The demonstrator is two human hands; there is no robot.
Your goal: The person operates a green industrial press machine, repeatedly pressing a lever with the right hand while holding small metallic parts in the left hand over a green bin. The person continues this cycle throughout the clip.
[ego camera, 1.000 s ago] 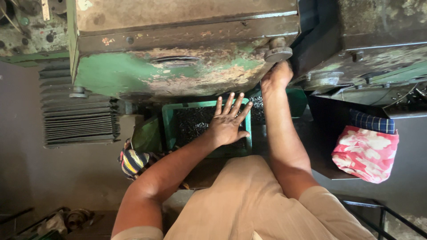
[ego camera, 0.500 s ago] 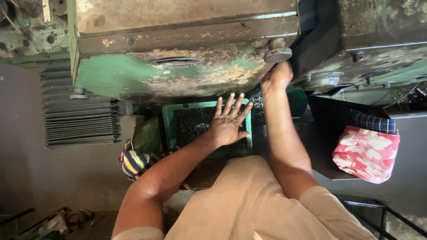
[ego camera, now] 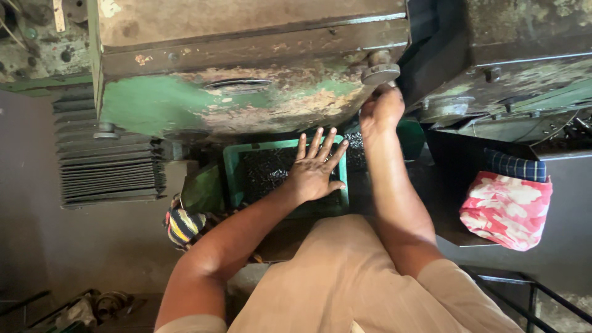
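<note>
Left hand (ego camera: 314, 169): I see it flat over the green tray (ego camera: 231, 176), fingers (ego camera: 319, 143) spread wide, pinching nothing.
Right hand (ego camera: 382, 111): raised to the round knob (ego camera: 380, 73) under the green machine (ego camera: 185, 105); fingers hidden, so I cannot tell their state.
Tray contents: small dark pieces (ego camera: 265, 172), below the machine.
Handling, my judgement: loose, hard, probably oily; tray heavy when full, best lifted by both rims.
Nearby: patterned cloth (ego camera: 507, 209) at right.

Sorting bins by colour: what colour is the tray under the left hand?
Green plastic tray, clearest in the head view.
</note>
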